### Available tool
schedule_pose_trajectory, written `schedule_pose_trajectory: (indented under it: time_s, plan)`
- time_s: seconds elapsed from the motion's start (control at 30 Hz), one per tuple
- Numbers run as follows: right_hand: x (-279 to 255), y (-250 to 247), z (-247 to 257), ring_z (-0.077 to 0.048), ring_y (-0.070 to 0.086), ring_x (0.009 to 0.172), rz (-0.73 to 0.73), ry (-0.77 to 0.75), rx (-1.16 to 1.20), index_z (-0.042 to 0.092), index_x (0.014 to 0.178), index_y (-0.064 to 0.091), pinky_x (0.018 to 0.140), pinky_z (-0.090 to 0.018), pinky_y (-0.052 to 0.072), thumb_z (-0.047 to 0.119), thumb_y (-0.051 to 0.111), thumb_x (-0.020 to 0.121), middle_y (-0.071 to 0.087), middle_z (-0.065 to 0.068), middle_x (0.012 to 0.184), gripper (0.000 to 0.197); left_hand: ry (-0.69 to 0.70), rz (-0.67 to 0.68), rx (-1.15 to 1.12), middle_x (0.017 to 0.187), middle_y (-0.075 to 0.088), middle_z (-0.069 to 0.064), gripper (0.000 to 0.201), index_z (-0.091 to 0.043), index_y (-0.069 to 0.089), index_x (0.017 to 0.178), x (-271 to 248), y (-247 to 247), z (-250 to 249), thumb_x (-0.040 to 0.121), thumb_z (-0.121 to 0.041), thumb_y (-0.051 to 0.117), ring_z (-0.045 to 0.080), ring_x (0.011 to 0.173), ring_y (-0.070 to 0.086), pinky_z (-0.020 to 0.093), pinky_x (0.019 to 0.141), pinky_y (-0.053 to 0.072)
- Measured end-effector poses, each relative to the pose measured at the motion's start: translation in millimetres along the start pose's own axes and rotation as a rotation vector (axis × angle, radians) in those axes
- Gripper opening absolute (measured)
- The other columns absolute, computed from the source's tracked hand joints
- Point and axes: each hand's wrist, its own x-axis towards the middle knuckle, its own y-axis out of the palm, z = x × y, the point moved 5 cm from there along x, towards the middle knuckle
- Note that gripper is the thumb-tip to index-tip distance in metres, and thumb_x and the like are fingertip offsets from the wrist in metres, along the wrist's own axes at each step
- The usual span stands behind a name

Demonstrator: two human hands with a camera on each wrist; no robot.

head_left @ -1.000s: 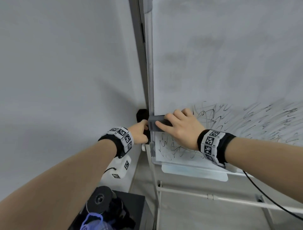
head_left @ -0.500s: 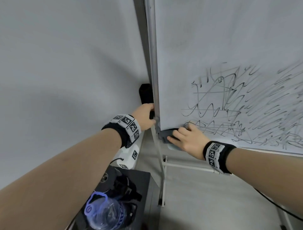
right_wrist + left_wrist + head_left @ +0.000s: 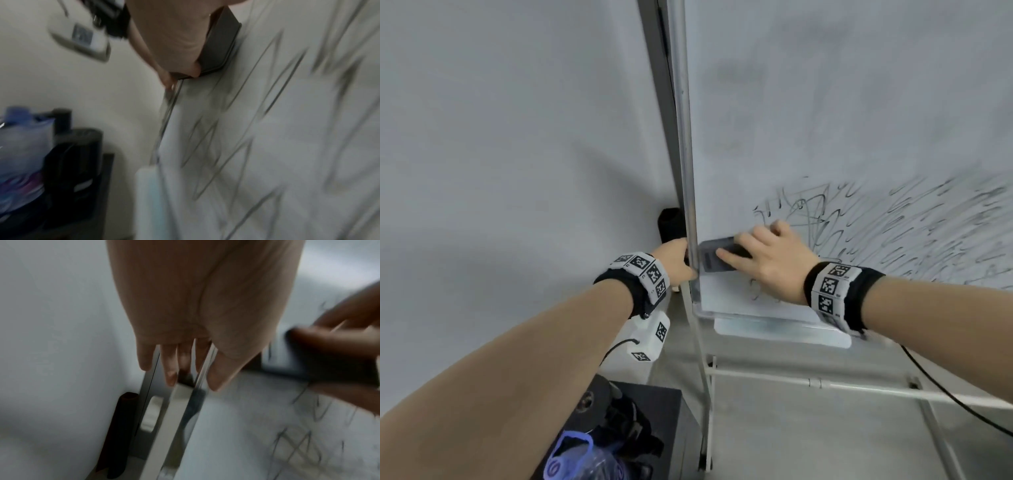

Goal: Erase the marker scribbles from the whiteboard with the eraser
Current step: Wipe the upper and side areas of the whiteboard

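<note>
At the frame's centre we see the right hand (image 3: 774,260) gripping the dark eraser (image 3: 714,255) flat against the whiteboard (image 3: 825,120), hard by its left edge (scribbles (image 3: 893,226) fill the right). Our left hand (image 3: 674,260) curls round the frame edge (image 3: 685,154).

Both arms are bare. Each wrist wears a black band (image 3: 859,291) with white blocks (image 3: 650,274) that carry black square patterns.
</note>
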Motion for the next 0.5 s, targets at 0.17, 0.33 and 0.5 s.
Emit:
schedule_pose_trajectory:
  time_s: [0.17,0.33,0.5]
  plan:
    - [41.6,-93.6,-98.7,-0.029,0.048,0.089,-0.225,0.251,-0.117,0.023,0.135,0.056,0.074,-0.040,0.030,0.015,0.064,0.080,0.059,-0.012,0.113,0.057,-0.005,-0.061,-0.022,0.100,0.073,0.002,0.028,-0.015,0.064,0.103,13.5,-32.6,-16.8,0.079,-0.027,0.073,0.019,0.087,0.068,0.036,0.085,0.057]
    - [43.3,-129.2,-127.7,-0.030,0.047,0.089,-0.371,0.345,-0.090,0.026,0.133,0.059,0.073,-0.038,0.027,0.029,0.060,0.090,0.059,-0.011,0.113,0.043,-0.063,-0.169,0.075,0.077,0.052,-0.001,0.019,-0.010,0.048,0.079,-5.3,-38.2,-32.1,0.094,-0.015,0.059,0.020,0.072,0.050,0.028,0.063,0.038]
    - [-7.4,-54.9,-73.0,-0.028,0.043,0.084,-0.188,0.134,-0.055,0.023,0.132,0.057,0.072,-0.041,0.032,0.005,0.059,0.075,0.060,-0.011,0.110,0.060,-0.061,-0.257,0.100,0.093,0.054,0.010,0.008,-0.008,0.046,0.094,-1.8,-33.2,-31.6,0.099,-0.011,0.052,0.025,0.083,0.050,0.031,0.071,0.037]
